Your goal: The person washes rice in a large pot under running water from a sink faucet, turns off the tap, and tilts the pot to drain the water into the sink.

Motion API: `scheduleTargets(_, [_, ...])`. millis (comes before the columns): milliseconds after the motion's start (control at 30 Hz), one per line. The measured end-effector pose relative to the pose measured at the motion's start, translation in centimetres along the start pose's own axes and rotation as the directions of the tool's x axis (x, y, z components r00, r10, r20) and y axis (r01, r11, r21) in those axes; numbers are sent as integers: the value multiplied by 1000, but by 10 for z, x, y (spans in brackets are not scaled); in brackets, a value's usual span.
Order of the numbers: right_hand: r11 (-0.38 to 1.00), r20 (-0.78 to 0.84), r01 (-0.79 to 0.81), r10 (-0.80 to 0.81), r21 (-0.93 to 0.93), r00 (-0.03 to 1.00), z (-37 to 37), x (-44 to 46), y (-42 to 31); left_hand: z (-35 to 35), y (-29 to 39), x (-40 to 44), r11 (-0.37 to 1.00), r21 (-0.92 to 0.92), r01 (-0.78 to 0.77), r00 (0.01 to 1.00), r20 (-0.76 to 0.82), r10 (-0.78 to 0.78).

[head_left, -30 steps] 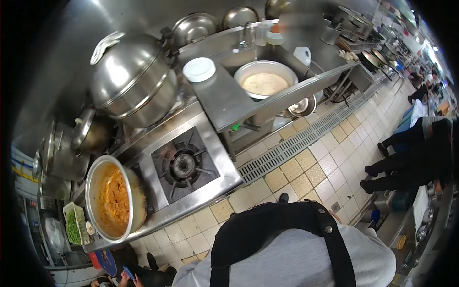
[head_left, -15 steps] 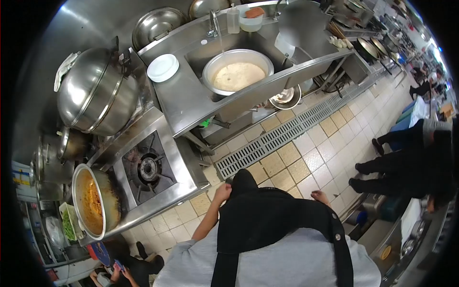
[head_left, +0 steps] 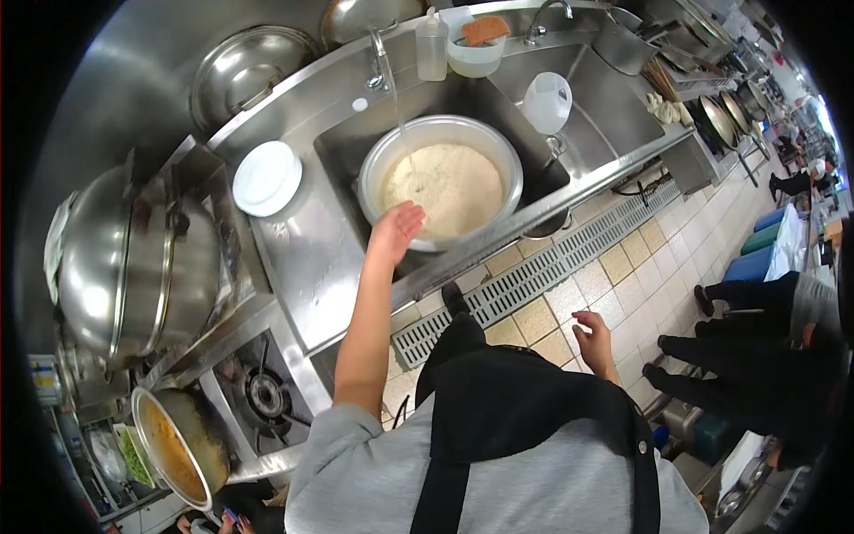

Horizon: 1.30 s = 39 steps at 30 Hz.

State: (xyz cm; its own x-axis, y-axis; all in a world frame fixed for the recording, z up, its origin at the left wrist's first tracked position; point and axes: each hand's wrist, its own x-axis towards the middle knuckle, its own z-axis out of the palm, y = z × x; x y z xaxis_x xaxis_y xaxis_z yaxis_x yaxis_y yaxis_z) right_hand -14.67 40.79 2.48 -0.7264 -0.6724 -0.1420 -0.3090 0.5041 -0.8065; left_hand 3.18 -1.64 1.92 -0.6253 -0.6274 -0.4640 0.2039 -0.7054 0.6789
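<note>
We are holding our left hand point(head_left: 398, 231) at the near-left rim of a wide, round metal pot point(head_left: 449, 131), its fingers straight, lying close together and gripping nothing; whether they are touching the rim, we cannot tell. The pot is sitting inside the left basin of a smooth steel sink point(head_left: 485, 96), and pale, cream-coloured contents point(head_left: 449, 191) with a mottled surface are filling its lower part. From a curved, shiny tap point(head_left: 380, 62), a thin stream of water is falling into it. We are keeping our right hand point(head_left: 594, 343) bare above the glossy square tiles point(head_left: 534, 320), thumb and loosely bent fingers standing apart. Round white plastic lids point(head_left: 267, 178) are resting on the steel counter to the left, and a translucent jug point(head_left: 547, 102) is standing just beyond the pot's right side.
</note>
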Motion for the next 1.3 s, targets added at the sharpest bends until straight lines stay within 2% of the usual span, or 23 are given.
scheduleTargets(33, [1000, 13, -12, 12, -8, 1000, -4, 15, -11, -3, 7, 43, 1000, -14, 19, 997, -76, -20])
scheduleTargets(100, [999, 35, -38, 39, -19, 999, -15, 42, -35, -11, 15, 133, 989, 137, 63, 983, -181, -38])
scheduleTargets(200, [991, -53, -113, 117, 72, 992, -28, 77, -38, -23, 17, 236, 980, 159, 116, 941, -333, -58])
scheduleTargets(267, [985, -84, -155, 161, 76, 983, -35, 94, -61, -45, 7, 287, 988, 121, 93, 951, -306, -52])
scheduleTargets(300, [978, -45, -180, 185, 107, 982, -36, 103, -65, -57, 0, 303, 992, 99, 76, 955, -294, -44])
scheduleTargets(367, [962, 35, -218, 215, 166, 976, -38, 127, -70, -77, -20, 327, 974, 182, 132, 961, -265, -81])
scheduleTargets(433, [982, 127, -133, 116, 132, 985, -34, 169, -89, -92, -37, 339, 948, 259, 186, 962, -243, -122])
scheduleTargets(467, [988, 170, -61, 37, 139, 985, -27, 196, -97, -97, -48, 340, 808, 550, 209, 937, -350, -4])
scheduleTargets(500, [988, 216, 12, -45, 151, 975, -18, 225, -105, -95, -61, 333, 578, 772, 265, 901, -412, 136])
scheduleTargets(533, [985, 290, 59, -104, 160, 951, -6, 255, -119, -97, -73, 322, 283, 895, 346, 862, -422, 281])
scheduleTargets(633, [978, 540, 172, -209, 119, 815, 58, 356, -142, -106, -102, 283, 101, 917, 387, 830, -393, 396])
scheduleTargets(700, [968, 607, 207, -252, 144, 754, 129, 414, -124, -104, -104, 264, 300, 834, 464, 796, -541, 271])
scheduleTargets(733, [960, 667, 274, -237, 50, 707, 163, 443, -112, -104, -104, 257, 393, 773, 498, 775, -600, 199])
scheduleTargets(767, [938, 721, 343, -210, -40, 660, 197, 467, -97, -106, -108, 253, 417, 761, 498, 751, -618, 232])
scheduleTargets(833, [874, 701, 479, -287, -88, 653, 262, 505, -60, -113, -121, 250, 465, 736, 492, 702, -651, 288])
scheduleTargets(933, [872, 620, 467, -288, -144, 730, 325, 509, -29, -135, -136, 259, 633, 592, 499, 639, -745, 193])
scheduleTargets(1033, [876, 616, 464, -295, -131, 731, 355, 496, -24, -147, -141, 262, 821, 367, 437, 585, -810, 51])
scheduleTargets(1133, [951, 750, 243, -17, -192, 662, 375, 490, -26, -112, -117, 259, 959, 58, 277, 473, -877, -84])
scheduleTargets(1233, [989, 850, 121, 14, -91, 527, 400, 469, -34, -91, -96, 256, 951, -163, 264, 455, -848, -271])
scheduleTargets(1300, [995, 830, 87, -80, 38, 552, 409, 459, -43, -97, -97, 262, 951, -243, 194, 557, -770, -310])
